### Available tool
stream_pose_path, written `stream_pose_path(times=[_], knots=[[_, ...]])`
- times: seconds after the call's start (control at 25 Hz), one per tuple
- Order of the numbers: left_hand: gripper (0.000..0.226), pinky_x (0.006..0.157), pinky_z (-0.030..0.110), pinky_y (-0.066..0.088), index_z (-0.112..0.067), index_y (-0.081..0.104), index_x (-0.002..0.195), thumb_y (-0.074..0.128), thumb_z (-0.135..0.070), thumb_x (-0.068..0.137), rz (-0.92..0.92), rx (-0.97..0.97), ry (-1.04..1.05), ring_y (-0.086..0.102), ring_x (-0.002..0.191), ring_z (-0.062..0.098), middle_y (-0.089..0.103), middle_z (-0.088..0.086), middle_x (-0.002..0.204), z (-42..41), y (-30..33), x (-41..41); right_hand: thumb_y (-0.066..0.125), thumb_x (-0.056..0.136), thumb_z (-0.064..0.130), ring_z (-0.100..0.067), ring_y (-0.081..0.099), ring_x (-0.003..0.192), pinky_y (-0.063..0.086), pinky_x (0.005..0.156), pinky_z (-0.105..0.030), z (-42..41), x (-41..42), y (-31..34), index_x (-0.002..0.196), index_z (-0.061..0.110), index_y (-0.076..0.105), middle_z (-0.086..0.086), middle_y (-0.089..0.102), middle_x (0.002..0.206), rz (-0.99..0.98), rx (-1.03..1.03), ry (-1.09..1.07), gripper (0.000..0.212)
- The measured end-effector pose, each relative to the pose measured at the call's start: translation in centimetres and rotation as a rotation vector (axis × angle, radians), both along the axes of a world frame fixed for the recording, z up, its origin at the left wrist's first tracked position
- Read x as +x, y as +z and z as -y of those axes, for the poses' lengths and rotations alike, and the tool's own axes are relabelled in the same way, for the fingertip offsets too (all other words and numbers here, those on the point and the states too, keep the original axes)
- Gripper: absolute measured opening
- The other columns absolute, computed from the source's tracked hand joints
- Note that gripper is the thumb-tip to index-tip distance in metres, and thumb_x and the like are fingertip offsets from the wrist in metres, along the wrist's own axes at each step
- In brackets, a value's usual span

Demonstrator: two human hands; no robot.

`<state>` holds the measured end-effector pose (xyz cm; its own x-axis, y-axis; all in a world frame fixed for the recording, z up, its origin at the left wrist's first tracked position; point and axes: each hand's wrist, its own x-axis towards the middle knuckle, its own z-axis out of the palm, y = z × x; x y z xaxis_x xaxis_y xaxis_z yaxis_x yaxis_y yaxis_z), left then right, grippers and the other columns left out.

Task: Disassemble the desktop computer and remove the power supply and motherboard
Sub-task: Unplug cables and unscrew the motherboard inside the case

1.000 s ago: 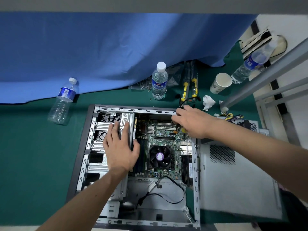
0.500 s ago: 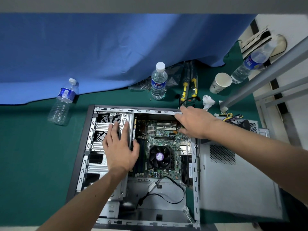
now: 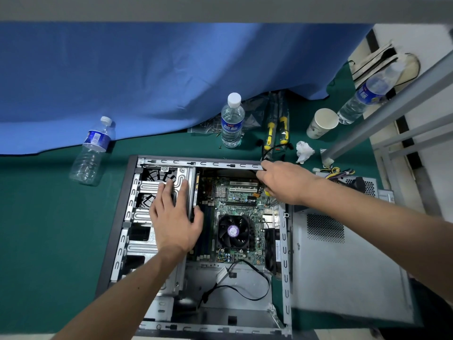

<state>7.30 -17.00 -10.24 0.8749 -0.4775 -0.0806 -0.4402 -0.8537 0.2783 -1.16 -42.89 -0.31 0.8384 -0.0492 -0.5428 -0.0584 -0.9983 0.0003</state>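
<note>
Shifted toward the open grey metal case's (image 3: 196,163) far rim: right hand (image 3: 284,182), grip unclear; left hand (image 3: 175,217) flat on drive cage; green motherboard (image 3: 235,217) still seated; power supply (image 3: 355,182) apparently out, beside the case

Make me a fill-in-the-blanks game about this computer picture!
1. The left hand lies flat on the metal drive ____.
2. The motherboard sits ____ the open case.
3. The paper cup stands on the ____ mat.
4. The upright bottle has a ____ cap.

Missing words: cage; inside; green; white
</note>
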Motion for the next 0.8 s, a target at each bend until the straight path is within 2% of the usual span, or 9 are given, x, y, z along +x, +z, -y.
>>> stream_pose_path(times=[0.12,0.2,0.36,0.48,0.6,0.72,0.8], knots=[[0.07,0.117,0.053,0.018,-0.027,0.031,0.151,0.041,-0.05,0.086,-0.001,-0.005,-0.003,0.01,0.149,0.026,0.024,0.009,0.158,0.1,0.1,-0.1,0.048,0.097,0.012,-0.021,0.048,0.078,0.049,0.066,-0.037,0.4,-0.3,0.5,0.111,0.008,0.055,-0.006,0.04,0.1,0.046,0.016,-0.013,0.017],[0.069,0.116,0.053,0.018,-0.026,0.033,0.15,0.042,-0.049,0.085,0.003,-0.016,0.0,0.011,0.149,0.026,0.025,0.01,0.157,0.0,0.1,-0.1,0.048,0.098,0.015,-0.021,0.047,0.077,0.044,0.063,-0.036,0.6,-0.5,0.9,0.108,0.008,0.055,-0.003,0.036,0.096,0.072,0.02,-0.026,0.015],[0.069,0.116,0.053,0.017,-0.025,0.034,0.15,0.041,-0.05,0.086,0.007,-0.011,-0.005,0.011,0.149,0.026,0.025,0.01,0.157,0.1,0.1,-0.1,0.049,0.099,0.025,-0.024,0.055,0.082,0.049,0.071,-0.037,1.0,-1.1,2.1,0.111,0.011,0.056,-0.002,0.038,0.098,0.113,0.083,-0.1,0.02],[0.07,0.117,0.053,0.016,-0.026,0.033,0.151,0.039,-0.051,0.086,0.015,-0.006,-0.005,0.01,0.149,0.025,0.025,0.011,0.157,0.1,0.1,-0.1,0.05,0.099,0.028,-0.023,0.055,0.08,0.049,0.073,-0.038,1.1,-1.6,2.7,0.11,0.013,0.057,-0.002,0.041,0.101,0.149,0.13,-0.166,0.02],[0.072,0.117,0.053,0.016,-0.026,0.033,0.151,0.036,-0.053,0.085,0.008,-0.005,-0.005,0.009,0.149,0.024,0.025,0.011,0.158,0.2,0.2,0.0,0.051,0.098,0.03,-0.023,0.056,0.088,0.047,0.077,-0.037,1.5,-2.4,3.2,0.107,0.017,0.06,0.0,0.045,0.102,0.243,0.226,-0.319,0.018],[0.072,0.118,0.053,0.015,-0.027,0.03,0.153,0.04,-0.052,0.087,-0.029,-0.006,-0.01,0.007,0.15,0.025,0.023,0.011,0.16,0.1,0.8,-0.2,0.057,0.095,0.032,-0.015,0.054,0.093,0.043,0.08,-0.032,1.7,-3.7,3.5,0.101,0.022,0.064,0.003,0.051,0.103,0.374,0.383,-0.539,0.014],[0.07,0.12,0.052,0.011,-0.028,0.028,0.154,0.049,-0.051,0.091,-0.088,0.025,-0.014,0.006,0.15,0.026,0.02,0.01,0.161,0.1,1.4,0.1,0.06,0.094,0.033,-0.001,0.053,0.08,0.038,0.069,-0.021,1.6,-4.7,3.5,0.094,0.025,0.065,0.006,0.056,0.1,0.438,0.498,-0.701,0.009]])
